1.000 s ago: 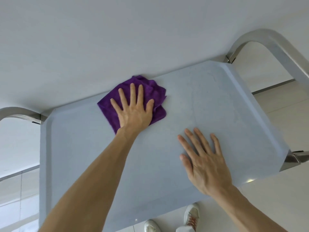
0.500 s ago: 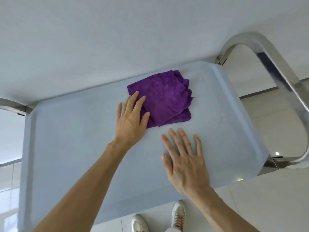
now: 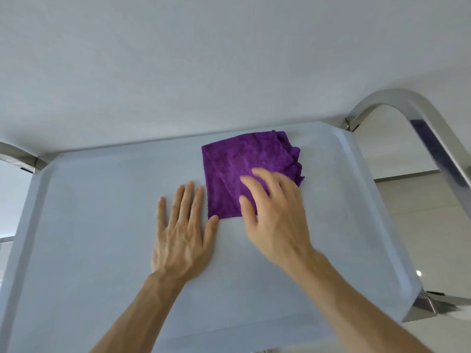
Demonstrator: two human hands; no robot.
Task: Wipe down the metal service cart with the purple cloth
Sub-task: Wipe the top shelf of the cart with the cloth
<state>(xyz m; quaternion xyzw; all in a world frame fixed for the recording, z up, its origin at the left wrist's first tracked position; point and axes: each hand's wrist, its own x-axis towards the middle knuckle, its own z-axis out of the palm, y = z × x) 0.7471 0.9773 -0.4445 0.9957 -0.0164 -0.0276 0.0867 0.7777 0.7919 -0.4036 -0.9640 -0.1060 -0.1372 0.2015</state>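
**Two open hands at the cloth on the cart top**

The left hand (image 3: 182, 235) lies flat, palm down, on the cart (image 3: 89, 225) top near its middle, fingers spread and straight, thumb tip touching the near left corner of the purple cloth (image 3: 242, 169). The right hand (image 3: 275, 217), blurred, reaches over the cloth's near right part with fingers loosely spread; gripping nothing. The folded cloth lies toward the far right corner, near the steel handle (image 3: 420, 123). No writing shows.

Left hand (image 3: 182, 234) lets go of the cloth (image 3: 248, 171), now flat on the cart (image 3: 76, 225) just beside it. Right hand (image 3: 274, 217) comes over onto the cloth, fingers spread and blurry.
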